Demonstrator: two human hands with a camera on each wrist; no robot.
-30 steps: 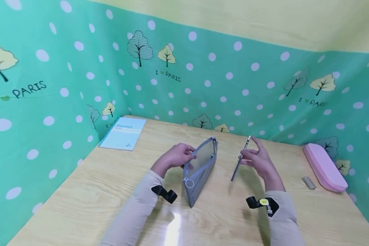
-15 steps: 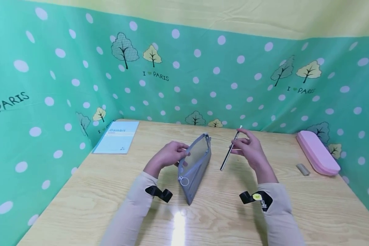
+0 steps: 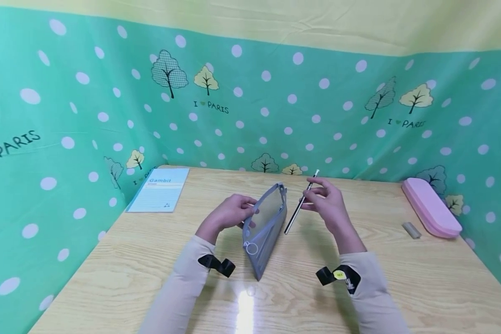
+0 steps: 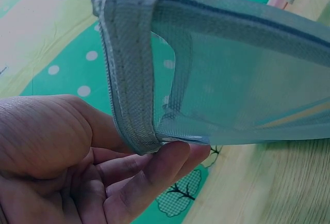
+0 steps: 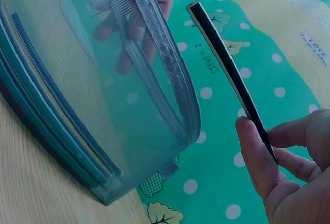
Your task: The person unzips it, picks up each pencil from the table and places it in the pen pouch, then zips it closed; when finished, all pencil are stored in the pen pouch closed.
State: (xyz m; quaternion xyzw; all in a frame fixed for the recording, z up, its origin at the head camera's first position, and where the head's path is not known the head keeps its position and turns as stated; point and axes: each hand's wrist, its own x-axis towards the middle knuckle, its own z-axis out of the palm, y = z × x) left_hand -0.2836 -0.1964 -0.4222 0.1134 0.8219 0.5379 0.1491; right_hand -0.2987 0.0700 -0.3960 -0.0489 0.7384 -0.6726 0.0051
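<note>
In the head view my left hand (image 3: 230, 214) pinches the rim of a grey mesh zipper pouch (image 3: 266, 246), which stands on the table with its mouth open. The left wrist view has thumb and fingers on the edge of the pouch (image 4: 129, 74). Through the mesh, the right wrist view reveals several long, thin sticks like pencils (image 5: 59, 100) lying along the bottom. My right hand (image 3: 329, 206) holds a striped dark and silver pencil (image 3: 297, 214) at a slant, white end up, just right of the pouch. Its lower end is apart from the mesh.
At the back left lies a light blue "Gambit" notebook (image 3: 158, 195). A pink pencil case (image 3: 432, 208) is at the right, with a small grey eraser-like block (image 3: 411, 230) beside it. A green dotted curtain (image 3: 217, 134) hangs behind the wooden table (image 3: 121, 278).
My right hand has carried the pencil leftward, closer to the pouch. The left hand keeps its grip on the rim. The head view has also shifted slightly.
</note>
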